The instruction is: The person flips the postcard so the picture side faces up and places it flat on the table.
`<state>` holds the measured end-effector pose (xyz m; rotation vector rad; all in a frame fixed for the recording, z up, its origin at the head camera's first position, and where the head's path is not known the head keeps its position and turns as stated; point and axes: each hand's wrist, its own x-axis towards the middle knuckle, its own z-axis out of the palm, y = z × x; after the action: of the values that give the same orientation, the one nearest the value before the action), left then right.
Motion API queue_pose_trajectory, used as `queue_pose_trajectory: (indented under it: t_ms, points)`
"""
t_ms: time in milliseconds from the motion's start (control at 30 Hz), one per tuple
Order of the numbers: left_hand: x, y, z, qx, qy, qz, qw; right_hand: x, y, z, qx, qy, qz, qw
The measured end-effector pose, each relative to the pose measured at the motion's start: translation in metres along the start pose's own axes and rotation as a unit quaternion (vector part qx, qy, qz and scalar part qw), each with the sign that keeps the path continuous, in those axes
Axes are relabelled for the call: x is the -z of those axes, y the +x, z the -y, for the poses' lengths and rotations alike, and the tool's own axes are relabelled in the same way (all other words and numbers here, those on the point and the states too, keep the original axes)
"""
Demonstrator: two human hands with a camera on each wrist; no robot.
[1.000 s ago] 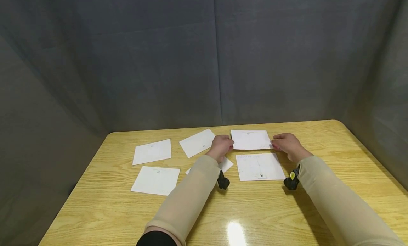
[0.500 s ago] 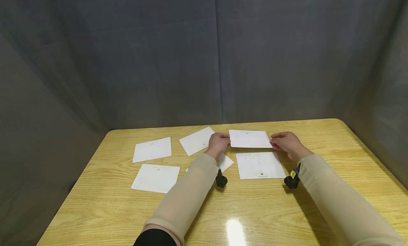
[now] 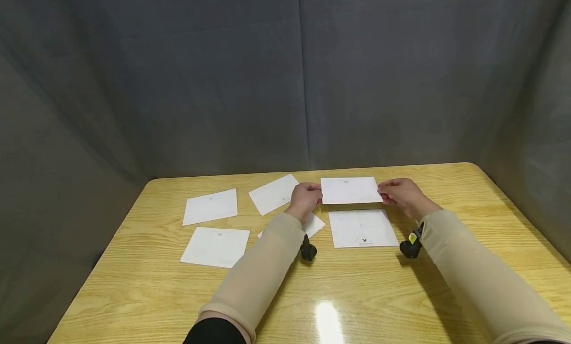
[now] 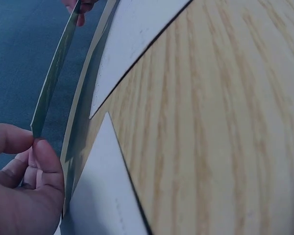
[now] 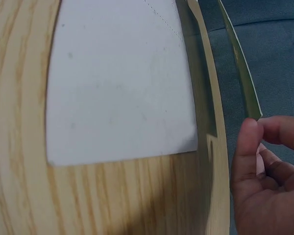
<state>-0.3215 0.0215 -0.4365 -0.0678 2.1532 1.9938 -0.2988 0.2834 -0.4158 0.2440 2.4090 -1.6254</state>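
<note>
A white postcard (image 3: 351,191) with a small dark mark near its top edge is held up just above the back of the table. My left hand (image 3: 305,201) pinches its left edge between thumb and finger; my right hand (image 3: 403,196) pinches the right edge. Both wrist views show the postcard (image 4: 55,73) nearly edge-on, its greenish underside (image 5: 242,73) turned towards the cameras. Directly in front of it, a second white postcard (image 3: 363,229) lies flat on the wood. Below my left hand, another postcard (image 3: 314,226) is partly covered by the forearm.
Further left on the wooden table (image 3: 147,289) lie several white postcards: one at the back (image 3: 273,194), one at the far left (image 3: 210,207), and one nearer (image 3: 215,247), partly behind the left sleeve. A dark grey curtain (image 3: 223,86) stands behind the table's back edge.
Both hands keep hold of the postcard, which has hardly moved, with only a slight change in its tilt. The head view has shifted a little. The other postcards lie as before.
</note>
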Motion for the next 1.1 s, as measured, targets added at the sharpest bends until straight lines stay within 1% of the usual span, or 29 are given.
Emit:
queue_pose_trajectory:
  t_ms: [100,267,500,633,733,900,1100]
  points:
    - [0.0002,-0.0007,-0.0007,0.004,0.001,-0.001,1.0,-0.0003,0.0002,0.0,-0.004,-0.003,0.0,1.0]
    - [0.0014,-0.0012,-0.004,-0.001,0.01,-0.004,0.9999,-0.0007,0.0016,0.0022,-0.006,-0.006,-0.007,0.9999]
    - [0.0019,-0.0007,-0.0036,0.009,0.024,-0.02,0.9995,-0.0022,0.0005,0.0023,0.005,-0.006,0.006,1.0]
    - [0.0013,-0.0008,-0.0032,0.005,0.036,-0.026,0.999,-0.0016,-0.0004,0.0018,0.015,-0.009,0.01,0.9998]
    - [0.0003,-0.0005,-0.0027,-0.005,0.028,-0.029,0.9992,-0.0015,-0.0016,0.0017,0.032,-0.013,0.011,0.9993]
    - [-0.0011,-0.0008,-0.0006,-0.01,-0.009,-0.035,0.9993,-0.0021,-0.0037,0.0003,0.052,-0.007,0.019,0.9984]
    - [-0.0013,0.0,-0.0007,-0.023,-0.032,-0.038,0.9985,-0.0011,-0.0024,-0.0011,0.047,0.059,0.025,0.9968]
